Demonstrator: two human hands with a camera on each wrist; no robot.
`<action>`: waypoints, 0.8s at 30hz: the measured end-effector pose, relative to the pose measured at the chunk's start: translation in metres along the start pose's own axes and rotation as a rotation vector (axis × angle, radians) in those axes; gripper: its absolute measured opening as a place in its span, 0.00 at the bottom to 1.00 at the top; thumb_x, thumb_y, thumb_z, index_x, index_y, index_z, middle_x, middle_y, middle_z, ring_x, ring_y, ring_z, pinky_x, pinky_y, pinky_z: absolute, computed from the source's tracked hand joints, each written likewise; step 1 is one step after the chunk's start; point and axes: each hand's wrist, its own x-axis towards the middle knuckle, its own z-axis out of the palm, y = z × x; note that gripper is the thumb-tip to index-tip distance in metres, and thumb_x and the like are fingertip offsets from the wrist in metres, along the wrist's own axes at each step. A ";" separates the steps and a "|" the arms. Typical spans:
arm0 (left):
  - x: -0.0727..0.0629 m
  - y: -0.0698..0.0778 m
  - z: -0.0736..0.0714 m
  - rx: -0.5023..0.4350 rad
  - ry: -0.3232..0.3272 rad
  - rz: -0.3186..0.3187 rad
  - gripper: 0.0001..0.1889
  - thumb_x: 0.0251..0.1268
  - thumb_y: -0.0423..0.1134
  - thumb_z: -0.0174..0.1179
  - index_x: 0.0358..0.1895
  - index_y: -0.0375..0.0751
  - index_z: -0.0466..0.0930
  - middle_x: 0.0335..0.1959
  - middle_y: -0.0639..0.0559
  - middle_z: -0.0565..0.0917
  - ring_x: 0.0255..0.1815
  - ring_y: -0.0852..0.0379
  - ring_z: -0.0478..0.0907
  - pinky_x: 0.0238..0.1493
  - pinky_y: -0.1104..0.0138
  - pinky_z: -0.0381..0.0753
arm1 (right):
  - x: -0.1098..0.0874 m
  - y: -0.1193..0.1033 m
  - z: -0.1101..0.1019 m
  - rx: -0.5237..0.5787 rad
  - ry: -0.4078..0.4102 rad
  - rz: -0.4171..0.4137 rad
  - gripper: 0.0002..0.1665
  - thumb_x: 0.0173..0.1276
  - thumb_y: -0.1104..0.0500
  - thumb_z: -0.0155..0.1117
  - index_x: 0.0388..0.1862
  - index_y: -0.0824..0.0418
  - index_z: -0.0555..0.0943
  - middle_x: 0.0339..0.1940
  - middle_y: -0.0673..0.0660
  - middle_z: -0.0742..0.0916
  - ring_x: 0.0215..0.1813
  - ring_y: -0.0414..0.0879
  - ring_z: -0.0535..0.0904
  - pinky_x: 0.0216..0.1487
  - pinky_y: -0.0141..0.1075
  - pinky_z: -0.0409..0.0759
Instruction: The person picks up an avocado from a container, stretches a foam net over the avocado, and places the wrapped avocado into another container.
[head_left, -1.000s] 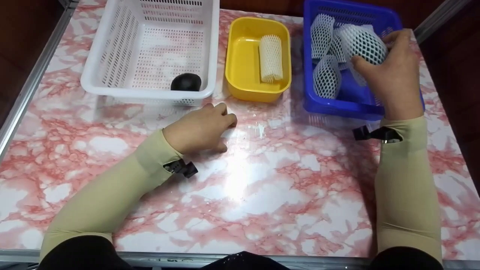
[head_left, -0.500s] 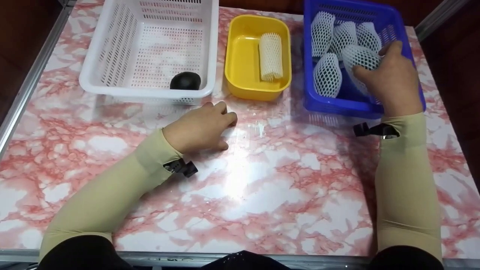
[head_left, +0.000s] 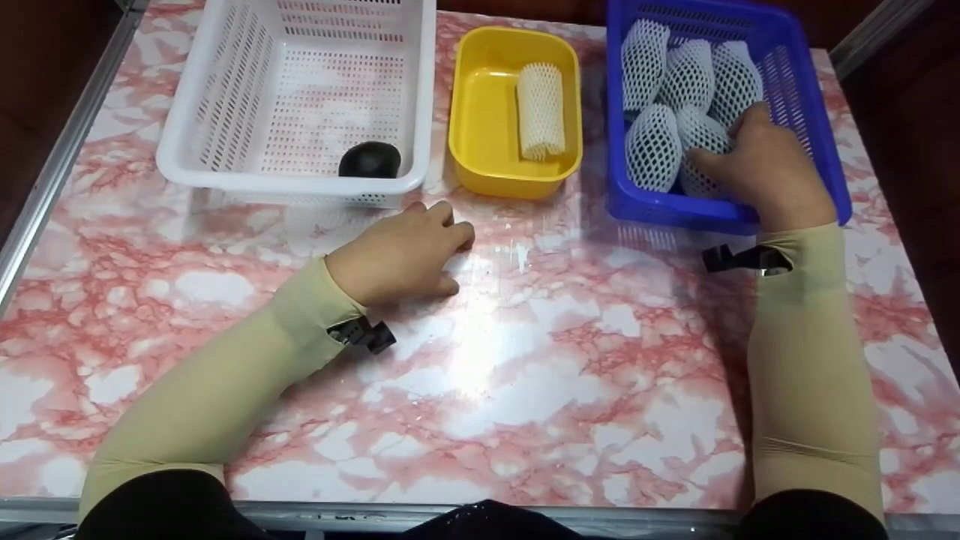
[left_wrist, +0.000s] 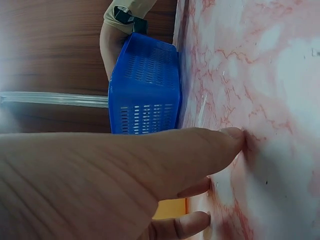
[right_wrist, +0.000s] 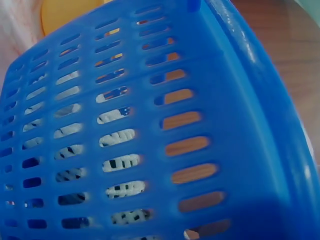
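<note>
My right hand (head_left: 776,169) reaches into the blue basket (head_left: 686,214), thumb and fingers around a dark avocado in a white foam net (head_left: 703,146). This wrapped fruit lies at the basket's front, beside another net-wrapped avocado (head_left: 652,150); several more wrapped ones stand behind. In the right wrist view the slotted wall of the blue basket (right_wrist: 200,100) hides most of that hand. My left hand (head_left: 401,255) rests on the table with fingers loosely bent and nothing held. In the left wrist view, the thumb of my left hand (left_wrist: 150,160) touches the tabletop.
A white basket (head_left: 300,184) at the back left holds one bare dark avocado (head_left: 370,160) in its front right corner. Between the baskets stands a yellow tub (head_left: 487,112) with white foam net sleeves (head_left: 541,111) inside. The marbled table (head_left: 525,390) has a metal front edge.
My right hand has lowered the net-wrapped avocado from above the blue basket into its front part, beside the other wrapped fruit. My left hand has stayed in place.
</note>
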 end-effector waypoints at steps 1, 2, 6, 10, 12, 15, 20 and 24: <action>0.000 0.000 0.000 0.001 0.002 0.000 0.21 0.64 0.45 0.71 0.57 0.47 0.78 0.53 0.44 0.75 0.44 0.41 0.75 0.42 0.51 0.79 | 0.000 0.000 0.000 -0.007 -0.017 -0.002 0.48 0.76 0.30 0.60 0.67 0.72 0.63 0.47 0.69 0.78 0.49 0.66 0.77 0.48 0.60 0.74; 0.001 -0.001 0.001 0.001 0.004 0.001 0.21 0.64 0.45 0.71 0.57 0.47 0.78 0.53 0.44 0.75 0.44 0.41 0.75 0.42 0.51 0.79 | 0.000 0.000 0.001 -0.017 -0.029 -0.006 0.48 0.76 0.30 0.60 0.66 0.72 0.64 0.47 0.69 0.78 0.49 0.66 0.77 0.48 0.60 0.74; 0.001 -0.001 0.001 0.005 0.007 0.005 0.21 0.64 0.45 0.71 0.57 0.46 0.78 0.53 0.44 0.75 0.44 0.41 0.76 0.43 0.50 0.80 | -0.001 0.001 0.001 -0.061 -0.050 -0.016 0.48 0.76 0.29 0.58 0.64 0.73 0.66 0.47 0.72 0.79 0.48 0.68 0.78 0.48 0.64 0.76; 0.001 -0.001 0.002 0.005 0.004 0.005 0.20 0.65 0.45 0.71 0.57 0.46 0.78 0.53 0.44 0.75 0.44 0.41 0.76 0.44 0.50 0.80 | -0.001 0.000 0.001 -0.078 -0.036 -0.018 0.46 0.77 0.30 0.57 0.61 0.73 0.68 0.48 0.74 0.80 0.49 0.70 0.79 0.49 0.67 0.76; 0.001 -0.001 0.002 0.007 0.002 0.003 0.21 0.66 0.46 0.71 0.57 0.47 0.78 0.53 0.44 0.75 0.44 0.41 0.76 0.44 0.50 0.80 | -0.001 0.000 0.001 -0.066 -0.032 -0.018 0.46 0.77 0.30 0.56 0.62 0.73 0.70 0.51 0.75 0.81 0.50 0.70 0.79 0.51 0.66 0.76; 0.001 -0.001 0.001 0.009 0.002 0.002 0.21 0.66 0.47 0.71 0.58 0.47 0.78 0.53 0.44 0.75 0.45 0.41 0.76 0.44 0.49 0.80 | -0.002 0.000 0.000 -0.042 -0.027 -0.017 0.45 0.79 0.31 0.54 0.65 0.73 0.71 0.56 0.75 0.81 0.52 0.69 0.78 0.52 0.65 0.75; 0.000 0.000 0.000 0.013 0.015 0.016 0.19 0.67 0.47 0.70 0.56 0.46 0.78 0.53 0.43 0.76 0.46 0.39 0.77 0.45 0.48 0.82 | -0.001 0.000 0.000 -0.038 -0.033 -0.041 0.43 0.81 0.33 0.51 0.66 0.72 0.71 0.58 0.76 0.81 0.52 0.67 0.78 0.48 0.58 0.73; 0.001 0.000 0.000 0.015 0.011 0.016 0.19 0.69 0.48 0.69 0.56 0.46 0.78 0.53 0.42 0.76 0.47 0.38 0.77 0.46 0.48 0.82 | 0.000 0.001 -0.001 -0.044 -0.056 -0.046 0.42 0.81 0.33 0.49 0.68 0.71 0.70 0.57 0.75 0.81 0.50 0.66 0.78 0.43 0.53 0.72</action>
